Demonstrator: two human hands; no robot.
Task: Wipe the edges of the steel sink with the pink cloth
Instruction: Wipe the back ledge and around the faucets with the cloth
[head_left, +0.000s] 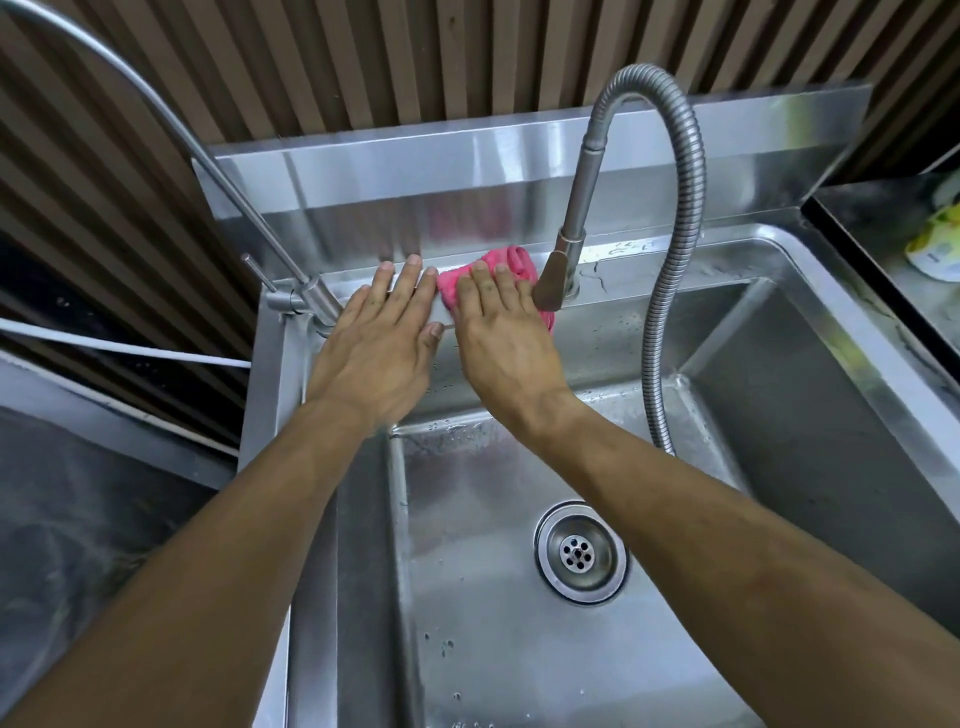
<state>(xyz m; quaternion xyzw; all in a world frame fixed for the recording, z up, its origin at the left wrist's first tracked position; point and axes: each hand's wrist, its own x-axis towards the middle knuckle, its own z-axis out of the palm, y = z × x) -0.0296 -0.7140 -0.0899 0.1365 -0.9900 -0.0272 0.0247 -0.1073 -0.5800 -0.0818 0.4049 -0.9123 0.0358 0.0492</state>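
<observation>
In the head view, the pink cloth (511, 267) is seen bunched on the back edge of the steel sink (810, 364), just left of the flexible faucet's spray head (558, 280), and it is pressed down by the right hand (506, 343), whose fingers are laid flat and straight over it. The left hand (384, 348) is spread flat, palm down, on the same back edge near the sink's back-left corner, just beside the cloth and beside a thin tap (306, 299). The drain (579, 552) is seen in the basin floor below the forearms, among scattered water drops.
</observation>
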